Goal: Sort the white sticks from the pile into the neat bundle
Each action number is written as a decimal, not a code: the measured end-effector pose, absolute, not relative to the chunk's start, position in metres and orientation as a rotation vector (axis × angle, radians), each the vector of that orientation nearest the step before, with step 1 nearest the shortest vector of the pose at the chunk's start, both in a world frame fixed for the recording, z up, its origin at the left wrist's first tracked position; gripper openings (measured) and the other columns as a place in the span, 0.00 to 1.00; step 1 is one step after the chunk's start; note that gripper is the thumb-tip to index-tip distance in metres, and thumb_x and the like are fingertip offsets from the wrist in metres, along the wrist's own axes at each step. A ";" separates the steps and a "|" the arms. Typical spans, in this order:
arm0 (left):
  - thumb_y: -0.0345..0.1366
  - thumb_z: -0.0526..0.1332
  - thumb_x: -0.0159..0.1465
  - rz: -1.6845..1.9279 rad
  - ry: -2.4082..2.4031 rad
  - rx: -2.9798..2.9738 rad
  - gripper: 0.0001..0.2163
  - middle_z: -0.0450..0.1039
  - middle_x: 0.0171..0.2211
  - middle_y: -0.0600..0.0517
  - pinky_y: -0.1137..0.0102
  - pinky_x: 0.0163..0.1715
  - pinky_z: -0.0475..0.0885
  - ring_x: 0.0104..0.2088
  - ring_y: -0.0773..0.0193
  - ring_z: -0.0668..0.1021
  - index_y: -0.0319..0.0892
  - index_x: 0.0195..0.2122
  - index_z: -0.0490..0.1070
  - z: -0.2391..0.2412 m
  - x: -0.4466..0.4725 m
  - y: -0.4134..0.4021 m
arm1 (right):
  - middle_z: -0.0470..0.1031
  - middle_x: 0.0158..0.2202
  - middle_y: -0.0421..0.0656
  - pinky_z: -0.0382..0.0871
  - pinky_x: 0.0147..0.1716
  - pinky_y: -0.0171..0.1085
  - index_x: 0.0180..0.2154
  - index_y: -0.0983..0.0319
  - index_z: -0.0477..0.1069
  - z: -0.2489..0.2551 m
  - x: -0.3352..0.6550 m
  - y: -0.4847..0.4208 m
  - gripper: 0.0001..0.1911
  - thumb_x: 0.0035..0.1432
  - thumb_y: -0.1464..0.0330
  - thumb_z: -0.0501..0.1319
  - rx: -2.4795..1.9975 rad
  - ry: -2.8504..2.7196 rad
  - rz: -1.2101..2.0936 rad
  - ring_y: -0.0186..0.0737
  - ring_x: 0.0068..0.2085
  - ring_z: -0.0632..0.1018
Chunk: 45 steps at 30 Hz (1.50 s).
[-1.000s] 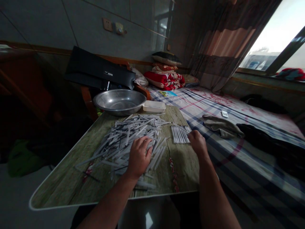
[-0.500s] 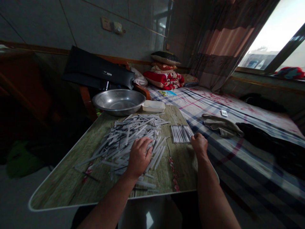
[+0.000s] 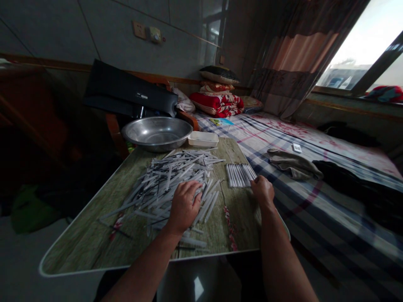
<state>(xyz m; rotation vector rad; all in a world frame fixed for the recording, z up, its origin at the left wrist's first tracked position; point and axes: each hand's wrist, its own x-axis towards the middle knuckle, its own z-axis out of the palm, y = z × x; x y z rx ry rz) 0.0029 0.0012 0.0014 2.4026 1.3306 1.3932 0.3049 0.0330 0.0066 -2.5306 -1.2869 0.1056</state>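
Note:
A loose pile of thin whitish pen-like tubes [image 3: 176, 176], some with dark parts, covers the middle of the table [image 3: 94, 247]. My left hand [image 3: 185, 203] rests at the pile's right side, fingers loosely curled and thumb apart. To the right, a neat row of the same tubes [image 3: 236, 175] lies side by side, dark ends pointing away from me. At that row's right end, my right hand [image 3: 263, 189] has its fingers closed on the last tube [image 3: 251, 172], which leans slightly; the fingers hide its near end.
Beyond the pile, a steel basin [image 3: 157, 134] and a white plastic tray [image 3: 203, 139] sit at the table's far edge. A bed with a checked sheet [image 3: 283, 188] adjoins the right side, holding a grey cloth [image 3: 292, 163] and folded bedding [image 3: 217, 105].
My right hand has edged slightly left, against the end of the row. The left hand stays almost still over the pile.

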 end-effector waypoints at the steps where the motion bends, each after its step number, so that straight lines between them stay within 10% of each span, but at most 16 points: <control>1: 0.28 0.58 0.63 1.392 1.330 2.400 0.10 0.74 0.44 0.47 0.58 0.49 0.69 0.46 0.56 0.73 0.42 0.44 0.72 0.002 0.003 0.001 | 0.78 0.39 0.51 0.62 0.30 0.37 0.37 0.62 0.75 0.007 0.305 0.033 0.13 0.57 0.60 0.57 -2.523 -1.291 0.108 0.49 0.41 0.78; 18: 0.28 0.56 0.63 1.681 1.413 2.247 0.11 0.69 0.50 0.45 0.56 0.53 0.66 0.51 0.55 0.71 0.43 0.46 0.70 0.012 -0.002 -0.005 | 0.68 0.19 0.37 0.57 0.21 0.31 0.27 0.63 0.68 0.056 0.262 0.026 0.14 0.49 0.58 0.62 -1.406 -1.123 0.518 0.31 0.20 0.65; 34: 0.28 0.54 0.64 1.694 1.408 2.167 0.11 0.69 0.50 0.46 0.56 0.54 0.66 0.53 0.55 0.71 0.44 0.46 0.70 0.013 -0.003 -0.007 | 0.74 0.42 0.49 0.62 0.41 0.34 0.43 0.61 0.77 0.009 0.192 0.039 0.18 0.57 0.77 0.52 -1.862 -2.256 0.303 0.41 0.43 0.75; 45: 0.28 0.54 0.64 1.689 1.382 2.157 0.11 0.69 0.49 0.46 0.57 0.54 0.66 0.52 0.56 0.71 0.43 0.46 0.70 0.012 -0.002 -0.007 | 0.70 0.42 0.48 0.60 0.42 0.34 0.44 0.60 0.76 -0.002 0.197 0.049 0.16 0.61 0.73 0.53 -1.884 -2.243 0.312 0.41 0.43 0.72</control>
